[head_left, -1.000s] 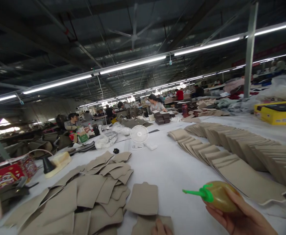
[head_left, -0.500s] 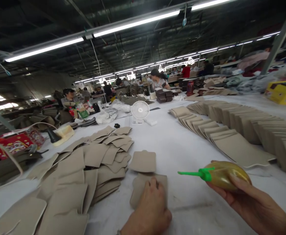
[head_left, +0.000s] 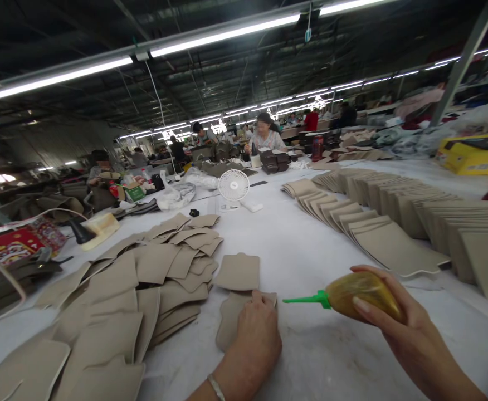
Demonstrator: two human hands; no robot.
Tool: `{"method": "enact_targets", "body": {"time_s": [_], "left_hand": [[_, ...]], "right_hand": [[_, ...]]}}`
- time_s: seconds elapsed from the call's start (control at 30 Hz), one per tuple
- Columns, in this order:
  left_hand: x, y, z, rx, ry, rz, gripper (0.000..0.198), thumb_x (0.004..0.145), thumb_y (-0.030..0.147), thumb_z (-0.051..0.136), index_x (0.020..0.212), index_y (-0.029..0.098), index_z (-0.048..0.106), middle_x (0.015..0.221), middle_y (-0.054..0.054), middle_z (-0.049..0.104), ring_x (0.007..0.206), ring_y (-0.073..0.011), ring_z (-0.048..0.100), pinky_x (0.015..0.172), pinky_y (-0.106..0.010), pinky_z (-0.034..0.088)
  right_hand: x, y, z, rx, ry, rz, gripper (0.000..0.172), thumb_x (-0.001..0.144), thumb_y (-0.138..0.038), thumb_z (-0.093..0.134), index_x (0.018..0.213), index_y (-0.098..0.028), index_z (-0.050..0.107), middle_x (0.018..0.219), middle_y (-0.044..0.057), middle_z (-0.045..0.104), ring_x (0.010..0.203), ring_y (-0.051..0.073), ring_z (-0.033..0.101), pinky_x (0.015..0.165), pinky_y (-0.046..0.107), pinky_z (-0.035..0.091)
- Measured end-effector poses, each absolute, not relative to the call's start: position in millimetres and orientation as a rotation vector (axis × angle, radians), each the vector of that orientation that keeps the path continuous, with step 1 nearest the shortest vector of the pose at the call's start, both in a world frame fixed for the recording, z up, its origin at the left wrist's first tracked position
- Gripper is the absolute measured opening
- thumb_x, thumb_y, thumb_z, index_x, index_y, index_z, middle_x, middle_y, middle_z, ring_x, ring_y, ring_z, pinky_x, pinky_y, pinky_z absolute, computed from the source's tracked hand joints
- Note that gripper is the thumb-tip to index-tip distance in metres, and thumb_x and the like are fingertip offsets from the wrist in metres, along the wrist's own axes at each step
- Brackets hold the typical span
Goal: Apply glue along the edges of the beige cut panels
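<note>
My right hand (head_left: 398,326) is wrapped round a yellow squeeze bottle (head_left: 363,295) with a green nozzle (head_left: 306,300) that points left, above the white table (head_left: 306,250). My left hand (head_left: 255,338) lies palm down with fingers together on a beige cut piece (head_left: 229,320) near the table's front edge. A second beige piece (head_left: 239,272) lies just beyond it. A loose heap of beige pieces (head_left: 144,278) spreads out to the left of my left hand.
Overlapping rows of beige pieces (head_left: 398,214) run along the right. A small white fan (head_left: 233,186) stands mid-table. A yellow box (head_left: 476,153) sits far right, a red packet (head_left: 14,245) far left. Other people (head_left: 264,136) work at tables behind.
The view has tipped down and my left hand has come into sight, resting on the nearest beige piece. The bottle has shifted left, closer to that hand.
</note>
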State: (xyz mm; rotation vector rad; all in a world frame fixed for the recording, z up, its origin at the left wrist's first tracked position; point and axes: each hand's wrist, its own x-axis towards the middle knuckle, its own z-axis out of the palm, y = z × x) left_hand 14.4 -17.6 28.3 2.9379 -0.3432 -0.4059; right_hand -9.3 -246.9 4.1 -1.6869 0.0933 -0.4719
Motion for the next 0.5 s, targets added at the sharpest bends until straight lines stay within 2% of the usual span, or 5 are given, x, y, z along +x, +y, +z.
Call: {"method": "enact_targets", "body": {"time_s": [0.17, 0.33, 0.5], "left_hand": [[22, 3, 31, 2.837, -0.526, -0.295, 0.047, 0.087, 0.013, 0.035, 0.125, 0.026, 0.058, 0.101, -0.007, 0.060, 0.091, -0.0202, 0.060, 0.083, -0.032, 0.046], [22, 4, 26, 2.856, -0.511, -0.248, 0.045, 0.083, 0.017, 0.037, 0.120, 0.029, 0.059, 0.100, -0.006, 0.058, 0.085, -0.0213, 0.060, 0.077, -0.033, 0.047], [23, 4, 23, 2.822, -0.495, -0.217, 0.043, 0.081, 0.019, 0.040, 0.116, 0.031, 0.062, 0.097, -0.005, 0.058, 0.084, -0.0218, 0.061, 0.077, -0.034, 0.047]], "right_hand": [[-8, -240, 7, -1.832, -0.012, -0.412, 0.056, 0.073, -0.056, 0.075, 0.116, -0.028, 0.054, 0.103, 0.004, 0.062, 0.089, 0.027, 0.062, 0.072, 0.030, 0.054], [-4, -226, 7, -1.992, -0.162, -0.434, 0.054, 0.077, -0.056, 0.072, 0.119, -0.029, 0.052, 0.119, 0.006, 0.057, 0.102, 0.030, 0.058, 0.090, 0.040, 0.046], [7, -219, 2, -2.103, -0.310, -0.468, 0.047, 0.083, -0.052, 0.067, 0.122, -0.031, 0.049, 0.120, 0.004, 0.056, 0.106, 0.029, 0.055, 0.091, 0.041, 0.045]]}}
